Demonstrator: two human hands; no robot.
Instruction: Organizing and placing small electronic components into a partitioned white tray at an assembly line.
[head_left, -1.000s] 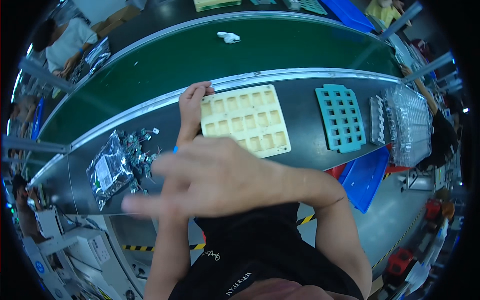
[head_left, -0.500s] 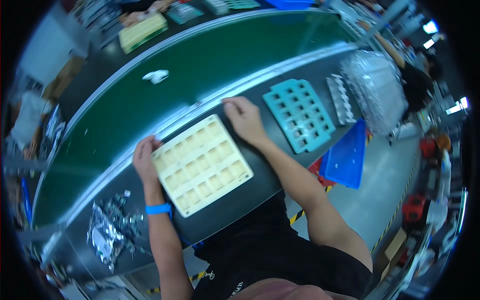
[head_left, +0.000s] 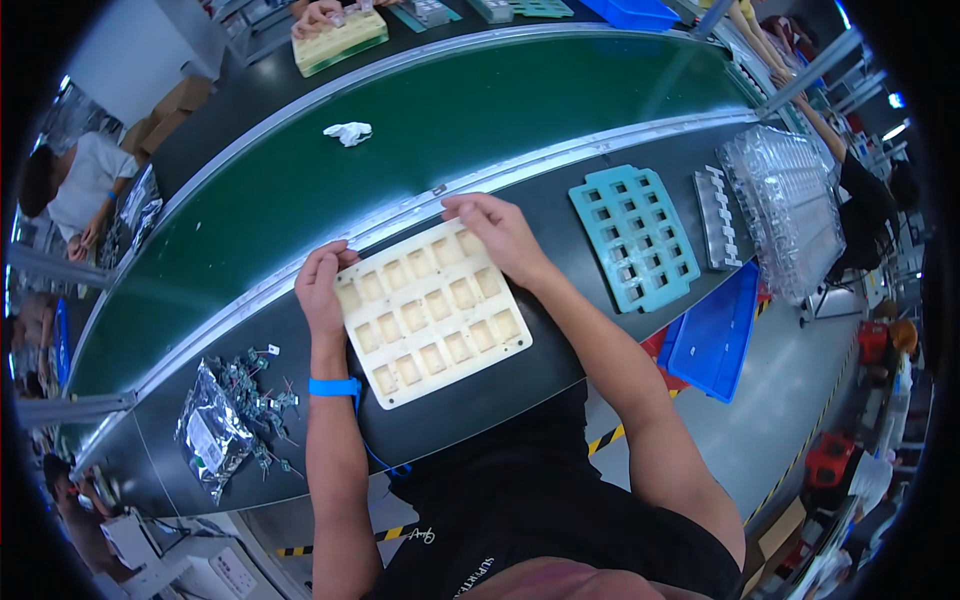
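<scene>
A cream tray (head_left: 432, 312) with rows of square pockets lies flat on the dark work ledge (head_left: 470, 410) in front of me. My left hand (head_left: 322, 288) grips its far left corner, a blue band on that wrist. My right hand (head_left: 497, 232) holds the far right corner, fingers curled over the edge next to the metal rail of the green conveyor belt (head_left: 440, 130). The pockets that show look empty.
A teal grid tray (head_left: 634, 236), a grey slotted part (head_left: 720, 218) and a stack of clear blister trays (head_left: 790, 205) lie to the right. Left: a silver bag (head_left: 208, 432) and loose small components (head_left: 252, 388). A white rag (head_left: 348, 132) lies on the belt. Blue bin (head_left: 716, 336) below right.
A second ago my right hand was raised close to the camera; it has dropped onto the tray's far right corner. Both hands now hold the tray, and the view has shifted.
</scene>
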